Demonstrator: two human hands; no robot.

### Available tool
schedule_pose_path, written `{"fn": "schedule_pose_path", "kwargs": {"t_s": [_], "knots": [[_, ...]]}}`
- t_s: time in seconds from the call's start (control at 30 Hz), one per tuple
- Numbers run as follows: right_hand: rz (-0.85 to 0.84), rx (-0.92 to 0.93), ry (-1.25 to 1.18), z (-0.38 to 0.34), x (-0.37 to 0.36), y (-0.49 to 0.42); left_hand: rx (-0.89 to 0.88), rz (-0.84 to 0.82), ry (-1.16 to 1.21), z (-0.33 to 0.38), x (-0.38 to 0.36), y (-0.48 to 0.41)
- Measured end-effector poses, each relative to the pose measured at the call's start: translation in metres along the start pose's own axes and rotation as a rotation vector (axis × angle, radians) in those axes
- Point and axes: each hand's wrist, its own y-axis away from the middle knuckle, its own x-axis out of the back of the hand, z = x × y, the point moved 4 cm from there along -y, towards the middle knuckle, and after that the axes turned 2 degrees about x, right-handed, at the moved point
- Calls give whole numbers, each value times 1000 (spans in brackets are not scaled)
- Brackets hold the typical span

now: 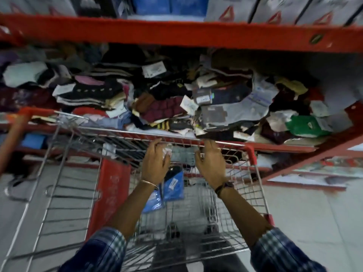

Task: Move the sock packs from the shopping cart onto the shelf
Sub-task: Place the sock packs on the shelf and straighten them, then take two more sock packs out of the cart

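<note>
A wire shopping cart [121, 132] stands against a red shelf [279, 148] piled with loose sock packs [176, 99]. My left hand [155, 163] and my right hand [211, 163] are raised at the cart's far rim, just below the shelf edge. Between them is a grey sock pack [182, 156], which both hands appear to hold by its sides, though the frame is blurred. Two blue sock packs lie lower in the cart, one [173, 185] under my left wrist and another [153, 201] below it.
A red upper shelf beam [176, 34] runs overhead, with boxes [284, 10] on it. The cart has a red side panel [112, 193]. A second wire frame [53, 193] with a red handle [17, 130] stands to the left. To the right is pale tiled floor [314, 213].
</note>
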Motion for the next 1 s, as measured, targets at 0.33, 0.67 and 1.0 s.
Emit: {"fn": "schedule_pose_path", "kwargs": {"t_s": [0.33, 0.67, 1.0], "knots": [[-420, -177, 107, 14, -155, 39, 435, -340, -91, -148, -62, 70], [-586, -309, 237, 37, -279, 33, 725, -456, -175, -203, -132, 91], [-586, -466, 205, 74, -285, 54, 873, -477, -95, -220, -151, 88]]}}
